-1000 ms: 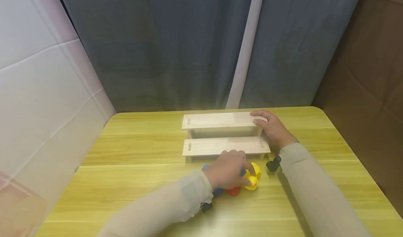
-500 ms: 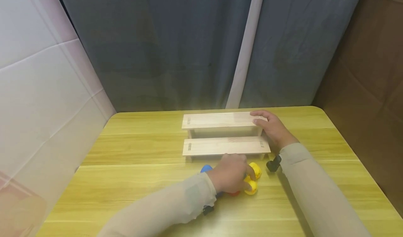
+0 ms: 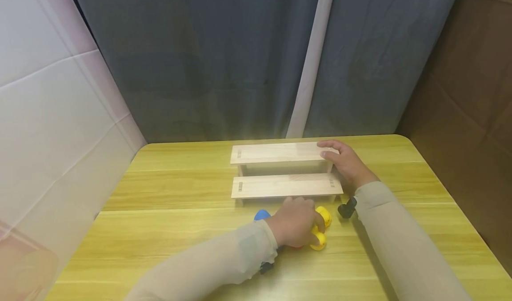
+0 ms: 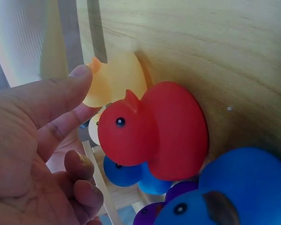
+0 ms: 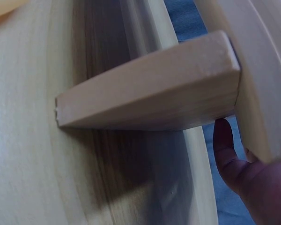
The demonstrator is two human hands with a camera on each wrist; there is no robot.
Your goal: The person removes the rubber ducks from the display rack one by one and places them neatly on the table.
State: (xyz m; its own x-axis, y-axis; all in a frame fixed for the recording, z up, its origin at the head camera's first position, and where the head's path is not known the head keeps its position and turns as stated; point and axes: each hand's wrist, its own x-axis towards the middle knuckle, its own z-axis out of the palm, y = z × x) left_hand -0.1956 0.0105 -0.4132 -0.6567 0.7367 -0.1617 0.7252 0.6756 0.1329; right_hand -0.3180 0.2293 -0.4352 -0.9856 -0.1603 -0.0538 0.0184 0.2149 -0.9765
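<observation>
In the head view my left hand (image 3: 296,221) is low over a group of rubber ducks in front of a two-tier wooden rack. Its thumb and index finger pinch a yellow rubber duck (image 3: 318,242), pale in the left wrist view. A second yellow duck (image 3: 324,215) sits just behind it. Close beside the left hand (image 4: 47,117), the left wrist view shows a red duck (image 4: 173,131) and blue duck (image 4: 248,183), with purple partly hidden. My right hand (image 3: 348,163) grips the right end of the rack's upper board (image 3: 280,153), thumb at its front edge.
The rack's lower board (image 3: 286,186) stands just beyond the ducks. In the right wrist view a wooden rack leg (image 5: 150,89) meets the board. Grey curtain (image 3: 200,70) hangs behind the table (image 3: 160,230), with a white wall left and a brown one right.
My left hand has shifted slightly toward the near side and right, and the pinched yellow duck has come nearer with it. More of a blue duck now shows. The right hand stays put.
</observation>
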